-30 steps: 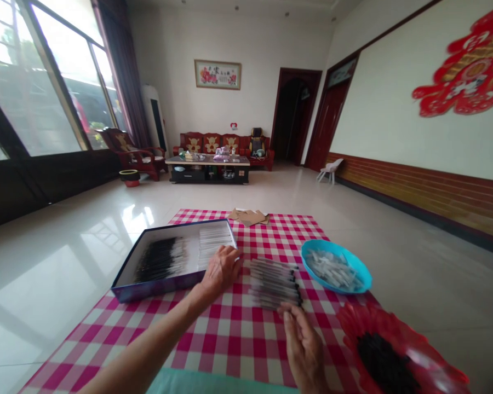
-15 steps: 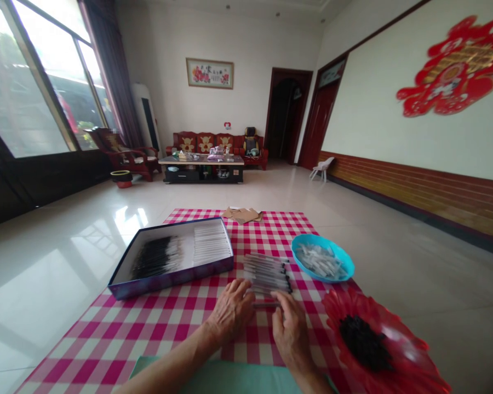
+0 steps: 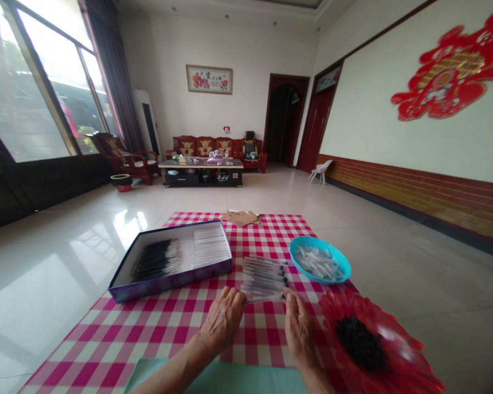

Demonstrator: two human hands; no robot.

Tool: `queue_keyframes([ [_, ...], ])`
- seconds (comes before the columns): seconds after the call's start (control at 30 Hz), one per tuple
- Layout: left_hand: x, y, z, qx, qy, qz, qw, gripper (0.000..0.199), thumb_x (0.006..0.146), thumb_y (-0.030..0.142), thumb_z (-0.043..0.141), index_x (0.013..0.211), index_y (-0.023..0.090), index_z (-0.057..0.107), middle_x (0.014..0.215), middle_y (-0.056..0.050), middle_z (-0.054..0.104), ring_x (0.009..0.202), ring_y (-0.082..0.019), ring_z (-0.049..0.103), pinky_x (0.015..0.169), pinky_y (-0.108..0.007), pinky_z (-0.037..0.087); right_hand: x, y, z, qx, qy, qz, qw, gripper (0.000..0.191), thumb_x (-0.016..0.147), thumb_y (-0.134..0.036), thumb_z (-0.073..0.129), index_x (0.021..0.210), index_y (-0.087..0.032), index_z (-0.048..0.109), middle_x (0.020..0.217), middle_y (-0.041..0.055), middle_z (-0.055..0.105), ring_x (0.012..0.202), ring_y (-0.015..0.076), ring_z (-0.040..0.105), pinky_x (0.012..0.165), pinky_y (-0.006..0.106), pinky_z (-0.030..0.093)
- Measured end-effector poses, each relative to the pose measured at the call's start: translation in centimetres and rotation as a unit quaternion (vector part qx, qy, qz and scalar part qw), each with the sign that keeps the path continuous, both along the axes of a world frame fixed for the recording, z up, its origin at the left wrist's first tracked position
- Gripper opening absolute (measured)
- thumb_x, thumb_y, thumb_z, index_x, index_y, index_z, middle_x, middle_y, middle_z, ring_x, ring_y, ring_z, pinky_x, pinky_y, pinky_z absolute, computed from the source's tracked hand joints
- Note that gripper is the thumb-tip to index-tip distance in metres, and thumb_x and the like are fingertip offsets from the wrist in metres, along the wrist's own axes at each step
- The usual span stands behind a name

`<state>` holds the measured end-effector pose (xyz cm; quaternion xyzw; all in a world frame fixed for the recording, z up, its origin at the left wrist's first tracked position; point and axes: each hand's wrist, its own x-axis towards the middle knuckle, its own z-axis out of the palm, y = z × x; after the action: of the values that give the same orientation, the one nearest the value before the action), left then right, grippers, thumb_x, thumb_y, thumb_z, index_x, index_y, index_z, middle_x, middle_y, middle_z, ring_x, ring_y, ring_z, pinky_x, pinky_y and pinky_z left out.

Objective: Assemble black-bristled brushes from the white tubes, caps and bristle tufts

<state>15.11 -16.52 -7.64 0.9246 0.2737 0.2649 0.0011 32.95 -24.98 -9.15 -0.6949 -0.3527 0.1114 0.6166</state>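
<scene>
My left hand (image 3: 225, 313) is closed on the left end of a slim clear pen (image 3: 264, 299), held level just in front of a row of similar pens (image 3: 263, 272). At the pen's other end, the fingers of my right hand (image 3: 299, 323) pinch its dark tip. The row lies side by side on the checked tablecloth, black ends to the right. To the left, a dark blue box (image 3: 172, 282) holds black-tipped refills (image 3: 150, 260) and a stack of white sticks (image 3: 211, 245).
A blue bowl (image 3: 345, 261) of small clear caps stands right of the pens. Nearer, a red flower-shaped dish (image 3: 411, 350) holds small black parts. Torn cardboard (image 3: 241, 218) lies at the far edge; a pale green cloth (image 3: 238, 377) lies at the near edge.
My hands have moved apart along the pen. The left now grips its left end and the right has shifted right to the dark end. The camera view has tipped slightly upward.
</scene>
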Motion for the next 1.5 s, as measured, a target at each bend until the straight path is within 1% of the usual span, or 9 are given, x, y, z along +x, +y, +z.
queue_keyframes([
  [0.2, -0.2, 0.1, 0.2, 0.025, -0.011, 0.028, 0.999, 0.015, 0.092, 0.019, 0.040, 0.083, 0.019, 0.052, 0.072, -0.002, 0.055, 0.069, -0.019, 0.048, 0.068, -0.032, 0.037, -0.8, -0.3, 0.8, -0.007, -0.025, 0.063, 0.998, 0.044, 0.082, -0.055, 0.048, 0.093, -0.017, 0.068, 0.092, 0.0111, 0.072, 0.085, 0.0252, 0.067, 0.074, 0.030, 0.051],
  [0.33, 1.5, -0.9, 0.3, 0.025, -0.028, 0.033, 0.999, 0.010, 0.091, 0.020, 0.045, 0.084, 0.020, 0.053, 0.074, -0.002, 0.056, 0.069, -0.019, 0.049, 0.067, -0.032, 0.035, -1.4, -0.4, 1.2, -0.021, -0.108, 0.083, 0.990, 0.046, 0.084, -0.056, 0.044, 0.076, -0.017, 0.067, 0.064, 0.0058, 0.068, 0.058, 0.0196, 0.062, 0.057, 0.026, 0.047],
  [0.43, 2.7, -1.7, 0.2, 0.014, -0.042, 0.018, 0.999, 0.010, 0.090, 0.018, 0.046, 0.084, 0.021, 0.054, 0.076, -0.001, 0.057, 0.071, -0.018, 0.050, 0.068, -0.032, 0.035, -1.5, -0.4, 1.3, -0.028, -0.138, 0.083, 0.987, 0.047, 0.086, -0.055, 0.041, 0.068, -0.018, 0.064, 0.055, 0.0036, 0.063, 0.052, 0.0175, 0.057, 0.051, 0.025, 0.044],
  [0.7, 2.7, -1.5, 0.1, 0.020, -0.055, 0.005, 0.998, 0.016, 0.091, 0.022, 0.044, 0.080, 0.023, 0.055, 0.073, -0.001, 0.056, 0.069, -0.017, 0.050, 0.066, -0.031, 0.033, -1.2, -0.2, 1.0, 0.003, -0.127, 0.111, 0.986, 0.039, 0.086, -0.048, 0.046, 0.075, -0.018, 0.067, 0.069, 0.0058, 0.069, 0.062, 0.0188, 0.063, 0.059, 0.024, 0.050],
  [0.93, 2.4, -1.0, 0.1, -0.005, -0.079, -0.011, 0.997, 0.018, 0.093, 0.031, 0.043, 0.083, 0.022, 0.055, 0.068, 0.000, 0.056, 0.064, -0.016, 0.052, 0.060, -0.028, 0.034, -1.0, -0.2, 1.2, 0.024, -0.060, 0.173, 0.983, 0.026, 0.082, -0.041, 0.056, 0.086, -0.020, 0.072, 0.087, 0.0068, 0.073, 0.081, 0.0222, 0.068, 0.074, 0.027, 0.054],
  [1.13, 2.1, -0.8, 0.5, -0.004, -0.071, -0.009, 0.997, 0.018, 0.093, 0.028, 0.042, 0.083, 0.023, 0.056, 0.067, 0.000, 0.055, 0.062, -0.016, 0.052, 0.058, -0.027, 0.034, -1.1, -0.1, 1.3, 0.031, 0.015, 0.217, 0.975, 0.032, 0.079, -0.042, 0.061, 0.100, -0.020, 0.070, 0.102, 0.0089, 0.071, 0.098, 0.0245, 0.065, 0.084, 0.031, 0.053],
  [1.23, 2.0, -0.8, 0.5, -0.002, -0.070, -0.003, 0.998, 0.018, 0.093, 0.029, 0.042, 0.083, 0.023, 0.057, 0.068, 0.000, 0.055, 0.063, -0.015, 0.052, 0.059, -0.027, 0.035, -1.3, -0.1, 1.3, 0.027, 0.049, 0.189, 0.980, 0.040, 0.078, -0.047, 0.061, 0.104, -0.018, 0.067, 0.100, 0.0100, 0.072, 0.095, 0.0256, 0.067, 0.079, 0.031, 0.055],
  [1.37, 2.2, -0.8, 0.3, 0.003, -0.065, -0.001, 0.998, 0.018, 0.093, 0.030, 0.044, 0.082, 0.024, 0.056, 0.068, 0.000, 0.055, 0.065, -0.016, 0.052, 0.060, -0.028, 0.035, -1.4, 0.1, 1.1, -0.002, 0.001, 0.115, 0.993, 0.038, 0.075, -0.052, 0.061, 0.082, -0.017, 0.071, 0.082, 0.0096, 0.074, 0.078, 0.0258, 0.069, 0.067, 0.029, 0.057],
  [1.5, 2.4, -0.8, 0.2, 0.003, -0.081, -0.013, 0.997, 0.018, 0.093, 0.025, 0.042, 0.079, 0.022, 0.053, 0.069, -0.001, 0.056, 0.065, -0.016, 0.052, 0.061, -0.028, 0.036, -1.2, 0.1, 0.7, 0.010, -0.024, 0.133, 0.991, 0.034, 0.075, -0.050, 0.062, 0.082, -0.018, 0.071, 0.081, 0.0085, 0.074, 0.077, 0.0253, 0.069, 0.067, 0.028, 0.056],
])
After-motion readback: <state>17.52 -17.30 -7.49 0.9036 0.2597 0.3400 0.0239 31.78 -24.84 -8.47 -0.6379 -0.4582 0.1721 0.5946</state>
